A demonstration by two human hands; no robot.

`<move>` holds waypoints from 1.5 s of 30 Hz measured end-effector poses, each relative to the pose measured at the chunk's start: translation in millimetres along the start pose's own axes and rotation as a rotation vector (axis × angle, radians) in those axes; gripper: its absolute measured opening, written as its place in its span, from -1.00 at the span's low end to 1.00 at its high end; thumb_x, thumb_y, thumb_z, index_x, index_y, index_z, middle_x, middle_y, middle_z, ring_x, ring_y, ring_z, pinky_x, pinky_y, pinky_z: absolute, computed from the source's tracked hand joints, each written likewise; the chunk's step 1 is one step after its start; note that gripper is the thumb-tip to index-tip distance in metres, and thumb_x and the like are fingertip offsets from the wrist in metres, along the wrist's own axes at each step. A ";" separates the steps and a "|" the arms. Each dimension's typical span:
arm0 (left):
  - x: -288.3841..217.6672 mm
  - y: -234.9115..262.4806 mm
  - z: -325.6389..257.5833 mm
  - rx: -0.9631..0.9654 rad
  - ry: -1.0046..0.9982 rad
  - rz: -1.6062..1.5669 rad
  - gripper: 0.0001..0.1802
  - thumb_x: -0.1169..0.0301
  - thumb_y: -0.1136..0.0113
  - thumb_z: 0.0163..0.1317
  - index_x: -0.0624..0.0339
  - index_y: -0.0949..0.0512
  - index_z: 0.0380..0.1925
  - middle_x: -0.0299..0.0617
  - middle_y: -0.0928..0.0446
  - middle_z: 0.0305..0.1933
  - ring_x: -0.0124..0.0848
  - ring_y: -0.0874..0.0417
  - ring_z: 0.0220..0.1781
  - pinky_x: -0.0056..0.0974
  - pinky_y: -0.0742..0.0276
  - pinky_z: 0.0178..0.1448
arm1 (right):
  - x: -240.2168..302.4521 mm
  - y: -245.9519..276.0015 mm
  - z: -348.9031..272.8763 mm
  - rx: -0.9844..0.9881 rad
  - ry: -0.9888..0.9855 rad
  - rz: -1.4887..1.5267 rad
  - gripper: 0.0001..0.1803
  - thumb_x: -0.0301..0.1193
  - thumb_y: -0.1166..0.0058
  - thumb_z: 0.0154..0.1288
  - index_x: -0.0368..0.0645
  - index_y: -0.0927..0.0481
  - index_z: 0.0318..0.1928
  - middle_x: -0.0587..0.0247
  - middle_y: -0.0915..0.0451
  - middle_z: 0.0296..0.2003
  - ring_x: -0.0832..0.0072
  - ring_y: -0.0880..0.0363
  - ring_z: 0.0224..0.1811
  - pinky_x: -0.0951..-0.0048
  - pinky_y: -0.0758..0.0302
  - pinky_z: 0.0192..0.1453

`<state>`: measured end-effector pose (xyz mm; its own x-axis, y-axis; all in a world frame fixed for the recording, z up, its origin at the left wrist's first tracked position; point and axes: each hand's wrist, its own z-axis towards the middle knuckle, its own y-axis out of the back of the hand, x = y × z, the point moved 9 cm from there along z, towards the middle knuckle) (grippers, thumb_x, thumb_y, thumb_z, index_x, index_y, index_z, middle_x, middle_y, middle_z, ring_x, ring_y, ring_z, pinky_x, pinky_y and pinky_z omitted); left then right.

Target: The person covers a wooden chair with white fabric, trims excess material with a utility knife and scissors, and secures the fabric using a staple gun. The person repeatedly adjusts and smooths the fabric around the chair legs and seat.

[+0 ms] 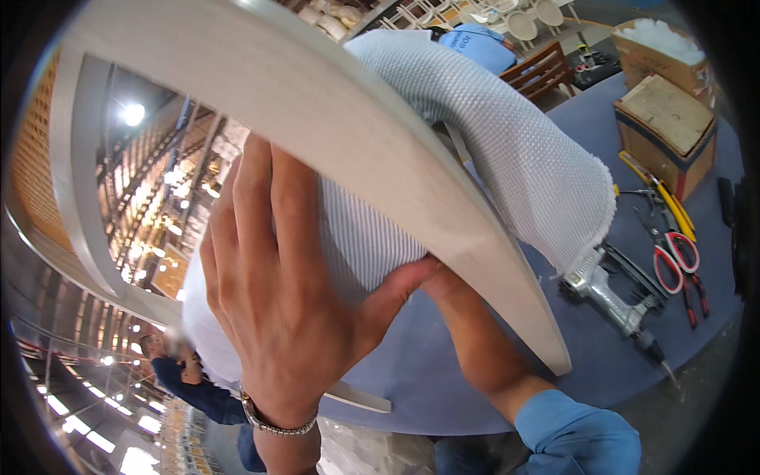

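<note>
A pale wooden chair frame (332, 103) fills the upper middle, with its curved leg running down to the right. White textured fabric (507, 134) drapes over the frame, its frayed edge hanging to the right. My left hand (277, 277), with a metal bracelet at the wrist, lies on the ribbed white fabric inside the frame. Its fingers are stretched out, the tips partly hidden at the wooden rail. My right hand (447, 281) reaches up beside my left thumb and goes behind the leg; its fingers are hidden there.
On the blue-grey table (443, 380) lie a silver staple gun (609, 293), red-handled scissors (673, 257), yellow-handled pliers (669, 198) and red-and-black-handled pliers (697, 301). Cardboard boxes (665, 119) stand at the far right. A person (190, 372) in dark clothes is at left, another (479, 47) in light blue behind.
</note>
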<state>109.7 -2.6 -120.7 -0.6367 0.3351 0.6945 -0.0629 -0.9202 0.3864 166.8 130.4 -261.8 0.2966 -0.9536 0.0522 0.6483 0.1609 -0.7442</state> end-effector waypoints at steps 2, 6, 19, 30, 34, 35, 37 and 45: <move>3.8 -1.3 -2.0 -0.022 0.031 -0.046 0.23 -0.30 -0.49 -0.18 0.33 -0.25 0.35 0.21 -0.40 0.28 0.17 -0.50 0.24 0.12 -0.45 0.22 | -11.6 -1.5 3.5 0.024 -0.021 0.009 -0.50 -0.23 -0.15 0.41 -0.16 -0.35 0.23 0.37 -0.47 -0.26 0.58 -0.44 -0.39 0.49 -0.36 -0.48; 7.0 -1.7 -2.6 -0.052 0.073 -0.091 0.19 -0.26 -0.49 -0.16 0.23 -0.27 0.37 0.08 -0.38 0.33 0.07 -0.49 0.26 0.07 -0.42 0.23 | -21.1 -0.5 9.6 0.048 -0.059 0.043 -0.47 -0.22 -0.15 0.41 -0.13 -0.32 0.27 0.35 -0.47 -0.22 0.55 -0.47 -0.37 0.47 -0.38 -0.48; 14.4 9.8 -7.2 -0.045 0.096 -0.070 0.09 -0.23 -0.39 -0.04 0.14 -0.26 0.42 -0.05 -0.39 0.35 -0.04 -0.50 0.21 0.00 -0.40 0.22 | -11.7 -17.5 -19.0 0.014 -0.283 0.480 -0.35 -0.18 -0.18 0.39 -0.03 -0.23 0.38 0.31 -0.50 -0.08 0.48 -0.54 -0.30 0.40 -0.45 -0.49; 26.2 7.2 17.5 0.038 -0.067 -0.243 -0.30 -0.06 -0.15 0.35 0.24 -0.40 0.29 0.17 -0.47 0.29 0.13 -0.57 0.23 0.01 -0.50 0.24 | 23.7 -14.1 -44.6 -0.028 -0.365 0.573 -0.36 -0.32 -0.13 0.42 -0.01 -0.22 0.43 0.26 -0.50 0.03 0.47 -0.58 -0.13 0.37 -0.53 -0.38; 24.8 3.3 15.6 0.025 -0.080 -0.268 -0.28 -0.08 -0.13 0.36 0.26 -0.38 0.29 0.24 -0.47 0.26 0.15 -0.59 0.20 -0.01 -0.56 0.18 | 47.5 -29.3 -42.5 -0.145 -0.348 0.576 -0.43 -0.45 -0.05 0.44 -0.13 -0.25 0.40 0.21 -0.47 0.14 0.43 -0.54 0.11 0.33 -0.56 0.10; 23.6 1.4 18.3 0.035 -0.073 -0.313 -0.27 -0.08 -0.14 0.35 0.27 -0.38 0.29 0.25 -0.47 0.26 0.15 -0.59 0.20 0.00 -0.57 0.17 | 46.2 -30.9 -44.9 -0.177 -0.356 0.600 -0.41 -0.42 -0.03 0.44 -0.15 -0.21 0.42 0.18 -0.42 0.20 0.39 -0.47 0.20 0.27 -0.48 0.22; 19.6 -3.2 21.6 0.048 -0.073 -0.356 -0.26 -0.09 -0.15 0.35 0.27 -0.37 0.30 0.26 -0.48 0.25 0.15 -0.60 0.20 0.01 -0.58 0.15 | 44.8 -33.0 -52.7 -0.252 -0.374 0.645 -0.36 -0.36 0.00 0.45 -0.20 -0.13 0.45 0.12 -0.32 0.33 0.31 -0.35 0.38 0.17 -0.33 0.47; 25.2 -6.7 15.4 0.040 -0.097 -0.353 -0.18 -0.09 -0.30 0.23 0.27 -0.37 0.30 0.26 -0.48 0.24 0.13 -0.61 0.18 0.07 -0.59 0.14 | 64.4 -54.3 -56.2 -0.399 -0.460 0.902 -0.47 -0.27 0.27 0.57 -0.05 -0.12 0.47 0.15 -0.44 0.27 0.41 -0.51 0.24 0.12 -0.36 0.45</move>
<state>106.0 15.1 -96.5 -0.5047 0.6503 0.5678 -0.2348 -0.7363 0.6346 111.3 46.0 -255.4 0.8373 -0.3256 -0.4393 -0.1895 0.5807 -0.7917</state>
